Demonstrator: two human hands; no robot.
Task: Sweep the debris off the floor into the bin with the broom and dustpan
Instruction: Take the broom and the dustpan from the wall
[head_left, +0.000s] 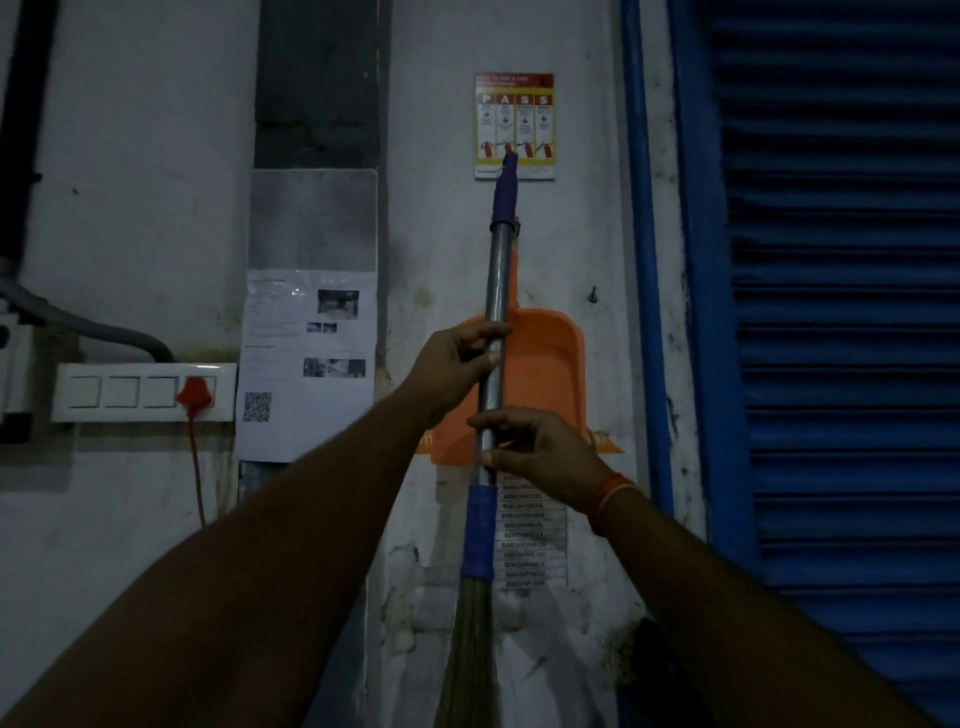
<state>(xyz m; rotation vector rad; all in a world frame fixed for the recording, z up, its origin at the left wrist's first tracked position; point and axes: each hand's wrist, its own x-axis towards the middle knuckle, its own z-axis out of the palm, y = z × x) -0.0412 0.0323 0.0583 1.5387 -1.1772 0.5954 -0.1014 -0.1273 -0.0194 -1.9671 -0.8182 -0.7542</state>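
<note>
The broom (497, 280) stands upright against the white wall: a metal shaft with a purple cap on top, a blue collar lower down and grass bristles below. My left hand (454, 364) grips the shaft at mid height. My right hand (540, 447) pinches the shaft just under it, above the blue collar. An orange dustpan (548, 364) hangs flat on the wall right behind the shaft, its handle pointing up. No bin and no floor debris are in view.
A blue roller shutter (841, 312) and its blue frame fill the right side. On the wall are a fire-extinguisher poster (535, 109), taped paper notices (306, 364), a white switch panel (140, 392) with a red plug and cord, and a grey conduit.
</note>
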